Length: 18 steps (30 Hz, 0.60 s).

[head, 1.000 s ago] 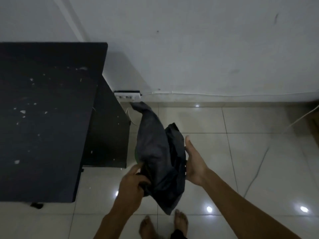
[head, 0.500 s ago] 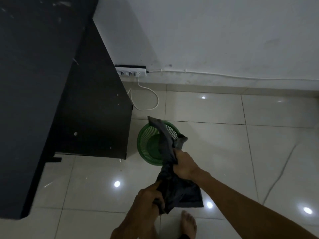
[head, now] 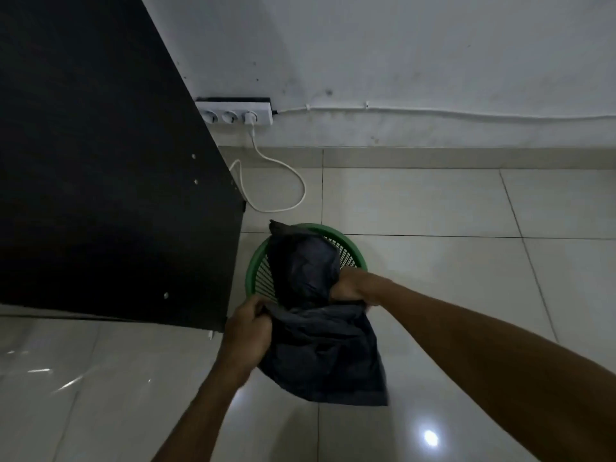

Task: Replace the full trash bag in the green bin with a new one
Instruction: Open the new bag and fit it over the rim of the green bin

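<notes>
A round green mesh bin [head: 258, 271] stands on the tiled floor beside a black desk. A dark grey trash bag [head: 320, 355] hangs over the bin; its far part reaches down into the bin's mouth and its near part drapes toward me. My left hand [head: 246, 335] is shut on the bag's edge at the bin's near left rim. My right hand [head: 350, 286] grips the bag at the bin's right side, its fingers buried in the plastic. The bin's inside is mostly hidden by the bag.
The black desk's side panel [head: 116, 195] stands right against the bin on the left. A white power strip [head: 235, 115] sits at the wall's foot, with a white cable [head: 286, 171] looping on the floor behind the bin. Glossy tiles [head: 450, 211] stretch to the right.
The view has dropped and come closer to the bin. Both hands have carried the bag down from mid-air onto the bin's mouth and pulled apart along its edge.
</notes>
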Tool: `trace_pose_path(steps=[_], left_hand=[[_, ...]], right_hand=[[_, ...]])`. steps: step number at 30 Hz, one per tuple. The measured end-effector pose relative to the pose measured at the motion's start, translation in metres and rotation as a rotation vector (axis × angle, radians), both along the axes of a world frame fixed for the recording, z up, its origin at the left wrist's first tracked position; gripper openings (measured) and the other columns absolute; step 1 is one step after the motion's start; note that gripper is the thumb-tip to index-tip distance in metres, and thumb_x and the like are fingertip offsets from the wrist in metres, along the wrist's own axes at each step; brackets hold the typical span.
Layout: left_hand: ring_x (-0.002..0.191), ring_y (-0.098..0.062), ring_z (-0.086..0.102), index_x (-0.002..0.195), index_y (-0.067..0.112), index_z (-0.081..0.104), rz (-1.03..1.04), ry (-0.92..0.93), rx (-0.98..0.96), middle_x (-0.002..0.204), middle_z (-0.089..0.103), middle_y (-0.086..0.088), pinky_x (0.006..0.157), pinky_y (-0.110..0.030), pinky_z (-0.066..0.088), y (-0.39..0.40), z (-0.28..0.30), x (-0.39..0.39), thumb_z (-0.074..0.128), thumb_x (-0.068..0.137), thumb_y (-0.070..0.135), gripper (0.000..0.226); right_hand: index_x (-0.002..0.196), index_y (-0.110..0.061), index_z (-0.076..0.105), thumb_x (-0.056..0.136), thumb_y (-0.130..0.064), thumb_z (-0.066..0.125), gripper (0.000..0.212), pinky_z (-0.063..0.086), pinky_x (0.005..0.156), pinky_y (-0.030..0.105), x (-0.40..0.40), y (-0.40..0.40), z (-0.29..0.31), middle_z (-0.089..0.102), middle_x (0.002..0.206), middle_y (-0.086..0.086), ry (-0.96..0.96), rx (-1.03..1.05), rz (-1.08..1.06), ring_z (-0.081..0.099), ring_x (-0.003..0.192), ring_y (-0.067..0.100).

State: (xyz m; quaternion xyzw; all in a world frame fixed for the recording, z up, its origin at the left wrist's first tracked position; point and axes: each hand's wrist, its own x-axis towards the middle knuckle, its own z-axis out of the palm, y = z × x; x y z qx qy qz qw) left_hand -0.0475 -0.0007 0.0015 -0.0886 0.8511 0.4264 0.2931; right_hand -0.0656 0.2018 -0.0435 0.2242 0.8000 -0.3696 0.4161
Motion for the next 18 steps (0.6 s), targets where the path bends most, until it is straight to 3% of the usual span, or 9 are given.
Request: trace_pose_path(steps=[4,6,8,12,16,18], left_hand=[[0.120,-0.025,0.052,0.122,0.025,0.059,-0.335,-0.088,-0.108,0.131,0.056,-0.005,0.102,-0.036,0.044,0.015,-0.050,-0.031,0.041,0.090,0.005,0.042],[0.123,-0.025,0.050,0.129,0.019,0.056,-0.461,-0.093,-0.145,0.134,0.054,-0.004,0.103,-0.031,0.041,0.027,-0.070,-0.046,0.042,0.093,0.005,0.042],[0.126,-0.025,0.047,0.137,0.017,0.050,-0.539,-0.041,-0.163,0.134,0.050,0.000,0.101,-0.025,0.039,0.039,-0.082,-0.060,0.046,0.094,0.007,0.044],[0.129,-0.026,0.045,0.145,0.025,0.041,-0.710,-0.001,-0.248,0.149,0.042,-0.005,0.107,-0.034,0.039,0.056,-0.110,-0.073,0.051,0.095,0.024,0.052],[0.132,-0.028,0.043,0.146,0.016,0.040,-0.817,-0.040,-0.336,0.151,0.037,-0.009,0.109,-0.034,0.036,0.080,-0.136,-0.073,0.046,0.097,0.017,0.050],[0.132,-0.031,0.042,0.146,0.008,0.039,-0.810,-0.054,-0.385,0.151,0.037,-0.013,0.107,-0.035,0.037,0.092,-0.155,-0.074,0.044,0.097,0.014,0.049]], right_hand=[[0.115,-0.005,0.064,0.092,-0.027,0.058,0.032,0.051,0.069,0.033,-0.016,0.001,-0.016,0.064,0.113,0.014,-0.126,0.127,0.294,0.063,0.096,0.026],[0.115,-0.006,0.063,0.095,-0.025,0.055,0.029,0.047,0.061,0.030,-0.024,0.002,-0.024,0.065,0.103,0.014,-0.119,0.205,0.420,0.061,0.085,0.025],[0.104,-0.005,0.064,0.093,-0.024,0.057,0.023,0.051,0.058,0.029,-0.031,0.004,-0.038,0.069,0.104,0.016,-0.094,0.188,0.378,0.062,0.073,0.023],[0.105,-0.008,0.068,0.078,-0.035,0.073,0.039,0.059,0.070,0.034,-0.030,0.018,-0.043,0.069,0.100,0.008,0.256,0.179,0.117,0.068,0.087,0.024],[0.116,-0.015,0.068,0.080,-0.033,0.070,0.041,0.050,0.085,0.028,-0.015,0.038,-0.036,0.065,0.114,0.010,0.564,0.310,0.157,0.061,0.105,0.026],[0.111,-0.018,0.069,0.080,-0.027,0.065,0.032,0.052,0.086,0.033,-0.005,0.045,-0.042,0.069,0.104,0.008,0.738,0.356,0.138,0.063,0.098,0.025]])
